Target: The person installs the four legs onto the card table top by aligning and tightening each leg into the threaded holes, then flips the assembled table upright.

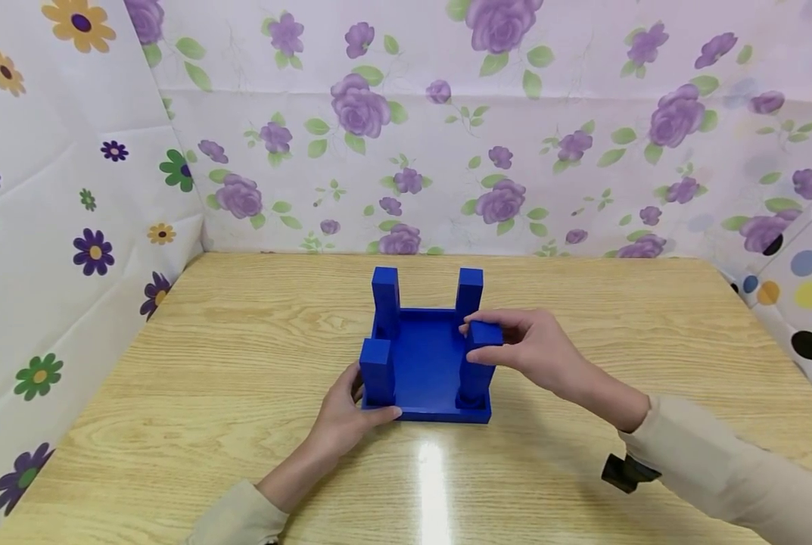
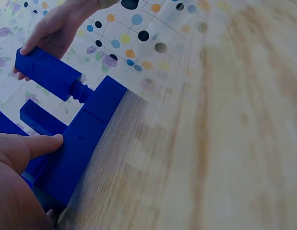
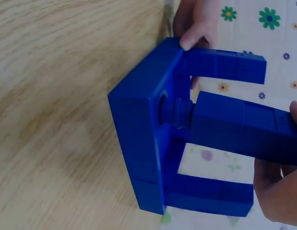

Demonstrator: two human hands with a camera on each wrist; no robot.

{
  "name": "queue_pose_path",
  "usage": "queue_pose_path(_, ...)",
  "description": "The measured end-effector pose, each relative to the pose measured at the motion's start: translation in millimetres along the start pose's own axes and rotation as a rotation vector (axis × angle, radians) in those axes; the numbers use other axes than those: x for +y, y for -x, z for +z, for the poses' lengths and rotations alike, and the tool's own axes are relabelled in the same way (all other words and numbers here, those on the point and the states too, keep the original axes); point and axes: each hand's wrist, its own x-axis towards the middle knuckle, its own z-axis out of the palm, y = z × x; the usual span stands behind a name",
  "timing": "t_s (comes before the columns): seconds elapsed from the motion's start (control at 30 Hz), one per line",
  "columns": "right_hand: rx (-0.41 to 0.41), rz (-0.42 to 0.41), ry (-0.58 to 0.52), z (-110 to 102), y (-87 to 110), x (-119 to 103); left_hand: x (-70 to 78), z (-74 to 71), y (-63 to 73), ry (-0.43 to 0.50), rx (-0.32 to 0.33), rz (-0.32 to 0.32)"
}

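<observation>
A small blue plastic table lies upside down on the wooden surface, its rimmed tabletop facing up. Three legs stand upright at its other corners, among them the near-left leg. At the near-right corner my right hand pinches the top of a fourth leg between thumb and fingers. That leg's ribbed end sits in the corner socket, with part of it still showing in both wrist views. My left hand grips the near-left corner, thumb over the rim and fingers around the outer side.
The wood-grain table extends on all sides of the blue piece. Flowered cloth hangs behind it, with more patterned cloth at left and right. A black strap piece is at the right sleeve.
</observation>
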Motion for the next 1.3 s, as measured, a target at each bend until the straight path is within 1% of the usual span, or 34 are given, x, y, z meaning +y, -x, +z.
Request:
queue_pose_path(0.33,-0.037,-0.001,0.059,8.5,2.0,11.1,-0.5,0.2,-0.8,-0.012,0.006,-0.011)
queue_pose_path(0.53,-0.041,-0.034,0.081,9.5,2.6,13.9,-0.5,-0.7,-0.7,-0.011,0.01,-0.009)
queue_pose_path(0.63,-0.082,-0.065,0.088,7.1,2.9,16.0,-0.4,-0.7,-0.5,-0.009,0.005,-0.006)
queue_pose_path(0.8,-0.196,-0.127,0.071,-1.1,2.8,21.0,0.3,-0.2,-0.2,-0.007,-0.003,-0.005)
queue_pose_path(0.9,-0.232,-0.141,0.052,-5.6,2.8,23.4,0.9,0.0,0.1,-0.01,-0.002,-0.007)
queue_pose_path(1.0,-0.234,-0.151,0.058,-7.9,3.0,24.8,1.4,0.0,0.1,-0.014,0.001,-0.01)
queue_pose_path(1.13,-0.219,-0.15,0.094,-7.7,4.0,25.5,1.3,0.0,0.0,-0.013,0.001,-0.007)
queue_pose_path(1.3,-0.185,-0.141,0.132,-5.4,5.0,25.6,1.2,0.0,0.2,-0.022,0.003,0.004)
